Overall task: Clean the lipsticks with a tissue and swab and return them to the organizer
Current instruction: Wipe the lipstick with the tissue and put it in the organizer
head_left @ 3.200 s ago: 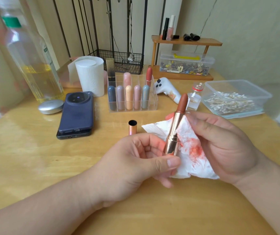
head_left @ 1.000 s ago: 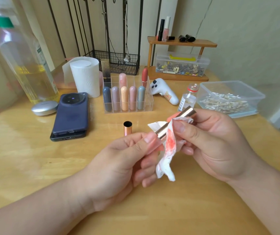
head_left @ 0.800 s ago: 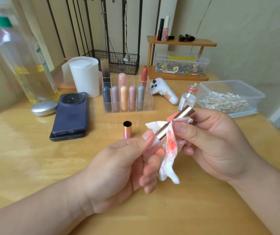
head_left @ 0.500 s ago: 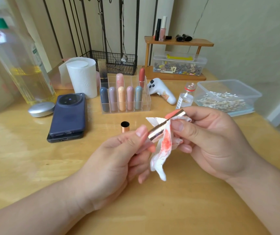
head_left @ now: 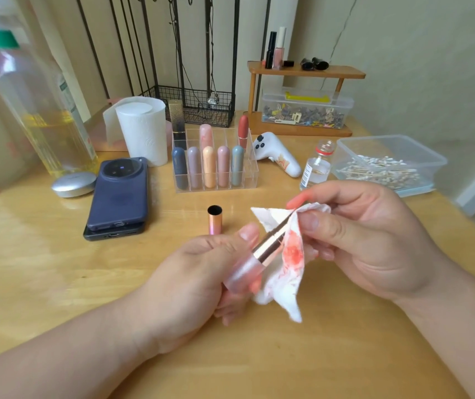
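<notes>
Head-worn view, facing forward and down, close over the table (head_left: 57, 283)

Near left: bare wooden table (head_left: 43, 269) runs from the front edge up to two stacked phones (head_left: 118, 194) and a silver disc (head_left: 74, 184).
Centre: left hand (head_left: 196, 283) and right hand (head_left: 368, 240) fill the middle, above the wood.
Way to organizer: a bare strip lies before the clear organizer (head_left: 216, 189); a cap (head_left: 215, 220) stands upright in it, just beyond the left thumb.
Far left: a tall bottle (head_left: 37, 110) and paper roll (head_left: 142, 131) block the back corner.
Right: a small vial (head_left: 317, 165) and swab box (head_left: 432, 159) sit just beyond the right hand; a white handheld device (head_left: 276, 156) lies between vial and organizer.
</notes>
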Demonstrator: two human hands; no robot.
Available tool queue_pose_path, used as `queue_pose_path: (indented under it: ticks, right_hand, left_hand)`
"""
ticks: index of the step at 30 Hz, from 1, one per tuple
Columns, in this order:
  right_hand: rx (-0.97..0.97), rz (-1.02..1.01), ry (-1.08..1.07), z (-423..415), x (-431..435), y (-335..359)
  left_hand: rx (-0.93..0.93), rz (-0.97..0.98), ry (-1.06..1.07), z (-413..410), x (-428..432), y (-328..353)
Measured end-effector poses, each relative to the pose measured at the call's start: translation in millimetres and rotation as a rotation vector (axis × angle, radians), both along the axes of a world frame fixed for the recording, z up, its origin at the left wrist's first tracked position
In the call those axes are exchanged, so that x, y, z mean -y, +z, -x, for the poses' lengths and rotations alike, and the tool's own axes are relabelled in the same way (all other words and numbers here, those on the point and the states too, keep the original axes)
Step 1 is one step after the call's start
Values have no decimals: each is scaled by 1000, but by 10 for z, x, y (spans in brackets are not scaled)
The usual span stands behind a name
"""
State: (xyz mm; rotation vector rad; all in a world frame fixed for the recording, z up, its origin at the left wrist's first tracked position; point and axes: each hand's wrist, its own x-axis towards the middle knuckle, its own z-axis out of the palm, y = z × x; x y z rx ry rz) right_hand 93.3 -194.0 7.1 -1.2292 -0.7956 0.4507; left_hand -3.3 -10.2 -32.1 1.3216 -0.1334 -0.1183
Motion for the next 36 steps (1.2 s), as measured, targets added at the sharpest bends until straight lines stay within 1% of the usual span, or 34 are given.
queue_pose_path:
  ticks: [2,5,8,10,14,16,18,20,22,23,24,26,27,28,29,31,33,36]
  right_hand:
    - [-33,-9,6,-13,13,2]
    - [-67,-11,21,-46,40,-3]
    - [-48,28,80,-63,45,-16]
    - [-34,46,102,-90,66,-16]
    - [-51,41,82,-132,104,-15]
    - [-93,-14,57,-148,96,-13]
    - [-140,-83,-32,-190,108,-7]
    - [-129,-105,-63,-228,130,-1]
    - [-82,-79,-22,-228,134,-11]
    - [-47,-45,-5,-208,127,-21]
    - [16,20,-21,-178,116,-34]
    - [243,274,-190,-103,73,-52]
    - [359,431,-298,-78,43,-69]
    - [446,585,-378,-60,21,-89]
    - [506,728,-421,-54,12,-104]
    - [581,953,-427,-28,-1,-98]
    - [619,1044,-421,-1,15,-72]
    - [761,1103,-397,59,37,-3]
  left_hand:
    - [32,31,-36,-1,-8,10]
    - [84,18,-94,18,1,12]
    - [116,-86,-41,38,17,-12]
    - [121,-124,-84,32,9,-16]
    - [-50,38,-268,17,-67,-7]
    - [-49,109,-291,30,-89,-12]
    - [20,161,-204,45,-97,13]
    - [86,193,-18,59,-117,91]
    - [103,180,209,50,-199,164]
    - [91,123,337,33,-250,187]
    - [66,-8,480,10,-306,190]
    - [-14,-428,706,-41,-399,160]
    - [-57,-608,748,-73,-427,142]
    - [-96,-721,752,-103,-438,129]
    - [-114,-780,736,-129,-434,124]
    - [-108,-829,688,-183,-418,116]
    - [-79,-881,649,-243,-419,79]
    - [-53,-914,633,-318,-413,37]
